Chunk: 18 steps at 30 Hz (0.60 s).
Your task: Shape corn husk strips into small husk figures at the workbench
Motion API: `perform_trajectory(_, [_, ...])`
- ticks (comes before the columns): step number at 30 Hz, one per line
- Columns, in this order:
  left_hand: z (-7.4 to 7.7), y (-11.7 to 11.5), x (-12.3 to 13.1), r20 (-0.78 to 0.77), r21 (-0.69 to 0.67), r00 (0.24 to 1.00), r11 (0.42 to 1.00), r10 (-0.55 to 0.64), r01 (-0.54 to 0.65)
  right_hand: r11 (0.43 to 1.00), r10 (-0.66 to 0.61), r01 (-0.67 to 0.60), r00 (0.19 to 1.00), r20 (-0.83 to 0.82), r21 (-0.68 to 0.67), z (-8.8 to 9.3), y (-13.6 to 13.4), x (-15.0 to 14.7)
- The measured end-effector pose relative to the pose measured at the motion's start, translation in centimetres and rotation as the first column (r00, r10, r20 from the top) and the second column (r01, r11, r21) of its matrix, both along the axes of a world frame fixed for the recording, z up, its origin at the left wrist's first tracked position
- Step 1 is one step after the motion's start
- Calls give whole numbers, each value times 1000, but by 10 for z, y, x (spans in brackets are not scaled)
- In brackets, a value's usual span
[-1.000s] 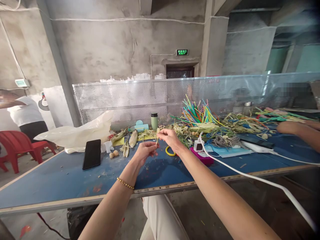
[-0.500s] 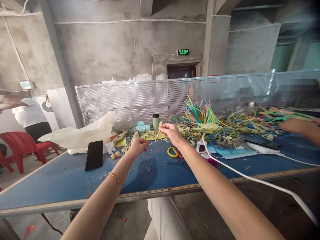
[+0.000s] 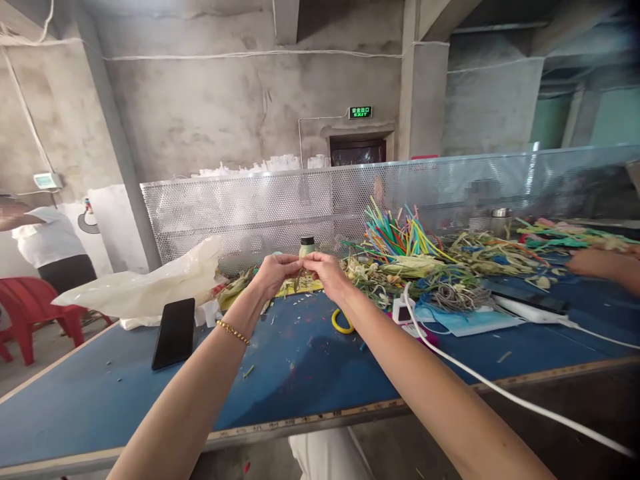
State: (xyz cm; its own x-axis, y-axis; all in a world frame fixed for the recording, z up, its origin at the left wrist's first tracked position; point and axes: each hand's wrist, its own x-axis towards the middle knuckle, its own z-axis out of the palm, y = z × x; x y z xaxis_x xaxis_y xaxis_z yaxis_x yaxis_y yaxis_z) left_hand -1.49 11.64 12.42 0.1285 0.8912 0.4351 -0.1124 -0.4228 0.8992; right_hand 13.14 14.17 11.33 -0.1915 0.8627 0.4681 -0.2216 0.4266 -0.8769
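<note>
Over blue table (image 3: pixel 150 393), left hand (image 3: pixel 273 275) and right hand (image 3: pixel 326 272) pinch a mostly hidden strip (image 3: pixel 299 273).

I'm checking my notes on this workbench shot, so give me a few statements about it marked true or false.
1. The left hand and right hand are held far apart. False: their fingertips meet.
2. A black phone lies on the blue table, left of both hands. True.
3. A gold bracelet sits on the left wrist. True.
4. The chair at the left edge is green. False: it is red.
5. The coloured straws lie at the table's near edge. False: they lie at the far side, by the mesh screen.
</note>
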Motion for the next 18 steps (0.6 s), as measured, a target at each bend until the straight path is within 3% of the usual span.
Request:
perform_trajectory(4, [-9, 11, -1, 64, -49, 998, 999, -18, 21, 997, 63, -64, 998, -20, -47, -7, 12, -2])
perform_trajectory(12, [-25, 19, 0, 30, -133, 1000, 991, 3, 1, 999, 12, -12, 1000, 8, 38, -19, 30, -7])
perform_trajectory(15, [-26, 19, -3, 36, -197, 999, 980, 5, 2, 998, -11, 9, 1000, 25, 65, -20, 33, -13])
perform_trajectory(18, [-22, 15, -7, 47, -179, 997, 982, 62, -53, 988, -97, 87, 992, 76, 124, -19, 37, -21])
